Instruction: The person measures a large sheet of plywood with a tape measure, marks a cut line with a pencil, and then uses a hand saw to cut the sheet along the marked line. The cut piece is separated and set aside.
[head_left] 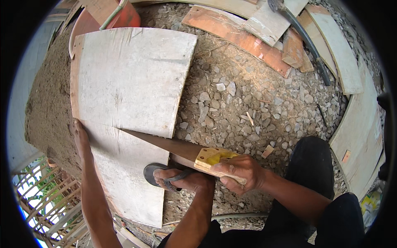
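Observation:
A pale, weathered plywood board (132,74) lies in front of me, with a cut running across it from its right edge. In that cut sits the blade of a handsaw (165,144), pointing to the far left. My right hand (240,171) is closed round its yellow and wooden handle. At the board's left edge, my left hand (82,138) grips the rim near the line of the cut; some of its fingers are hidden. A foot in a dark sandal (173,177) presses on the near part of the board, just beside the blade.
Gravel and stones (240,107) cover the ground on the right. A hammer (308,41) with a dark handle lies at the far right among plywood offcuts (235,35). More boards (359,132) lie at right. An orange bucket (128,18) and a soil mound (49,103) are at left.

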`<state>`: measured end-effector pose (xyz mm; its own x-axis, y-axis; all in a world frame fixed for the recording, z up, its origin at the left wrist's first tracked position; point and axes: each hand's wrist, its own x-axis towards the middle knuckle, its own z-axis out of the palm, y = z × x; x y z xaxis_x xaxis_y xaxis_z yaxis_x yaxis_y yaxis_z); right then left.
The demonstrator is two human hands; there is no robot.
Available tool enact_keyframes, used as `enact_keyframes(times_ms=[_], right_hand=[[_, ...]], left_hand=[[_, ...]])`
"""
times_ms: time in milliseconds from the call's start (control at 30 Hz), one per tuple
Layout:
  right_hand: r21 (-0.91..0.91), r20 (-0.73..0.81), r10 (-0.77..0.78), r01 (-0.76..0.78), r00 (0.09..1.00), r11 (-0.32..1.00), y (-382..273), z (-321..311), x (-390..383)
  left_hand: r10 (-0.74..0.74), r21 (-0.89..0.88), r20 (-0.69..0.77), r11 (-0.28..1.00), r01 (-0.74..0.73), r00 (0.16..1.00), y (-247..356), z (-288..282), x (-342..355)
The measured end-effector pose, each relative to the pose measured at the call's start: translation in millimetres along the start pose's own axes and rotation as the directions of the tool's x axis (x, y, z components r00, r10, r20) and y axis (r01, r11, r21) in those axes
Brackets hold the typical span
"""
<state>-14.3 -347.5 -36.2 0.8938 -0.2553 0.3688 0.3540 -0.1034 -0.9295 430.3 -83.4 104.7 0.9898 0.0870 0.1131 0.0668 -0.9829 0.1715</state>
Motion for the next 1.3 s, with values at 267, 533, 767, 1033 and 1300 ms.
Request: enact_keyframes(times_ms=[267,533,767,1033,1300], right_hand=[[-0.499,0.268,0.617,-0.442,0.740,0.746,-194,-39,73],[-0.072,0.089,0.155,-0.148,0.984,0.986,-14,21,11],[-0.236,0.067,0.346,-0.322,0.936,0.917,-146,-39,23],[-0.252,0.097,0.141,-0.112,0.985,0.961,-26,28,23],[-0.310,0.107,0.474,-0.423,0.874,0.851,-137,-33,34]], left_hand=[[0.018,-0.175,0.095,0.985,-0.001,0.995,8,-20,-12],[0.039,-0.089,-0.002,0.995,-0.039,0.999,3,-14,-17],[0.018,-0.193,0.155,0.981,0.013,0.988,9,-29,-16],[0.057,-0.096,-0.090,0.993,-0.066,0.994,-11,-16,-5],[0.078,-0.214,0.059,0.975,-0.064,0.995,-2,-23,-12]])
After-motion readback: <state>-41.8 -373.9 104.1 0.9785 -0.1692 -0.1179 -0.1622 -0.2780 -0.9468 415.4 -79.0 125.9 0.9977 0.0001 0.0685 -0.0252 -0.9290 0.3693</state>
